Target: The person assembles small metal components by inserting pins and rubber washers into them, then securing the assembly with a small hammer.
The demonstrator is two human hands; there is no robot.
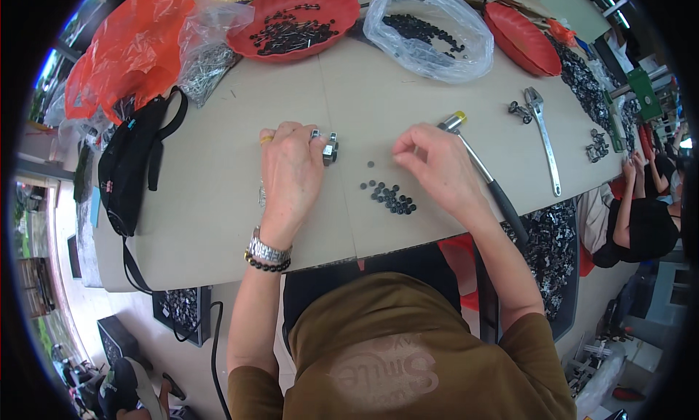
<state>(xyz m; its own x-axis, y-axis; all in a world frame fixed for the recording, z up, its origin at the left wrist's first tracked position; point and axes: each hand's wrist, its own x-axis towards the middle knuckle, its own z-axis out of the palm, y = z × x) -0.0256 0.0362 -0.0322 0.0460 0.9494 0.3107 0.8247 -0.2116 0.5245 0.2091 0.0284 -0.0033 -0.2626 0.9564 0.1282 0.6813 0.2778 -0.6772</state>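
Note:
My left hand point(293, 165) is closed on a small shiny metal bracket point(328, 147) with a dark round part in it, over the middle of the table point(218, 223). To its right, my right hand point(440, 158) has thumb and forefinger pinched together. Whatever may be between those fingertips is too small to make out. Below and between the hands lies a loose cluster of small black discs point(394, 199), with a single black disc point(370, 163) set apart. A hammer point(477, 161) with a yellow face and black handle lies just beyond my right hand, partly behind the forearm.
Along the back are red plates point(348, 5) of small parts, a clear plastic bag point(472, 63) of black pieces and an orange bag point(131, 45). An adjustable wrench point(545, 143) and metal pieces point(520, 113) lie right. A black pouch point(131, 169) is left.

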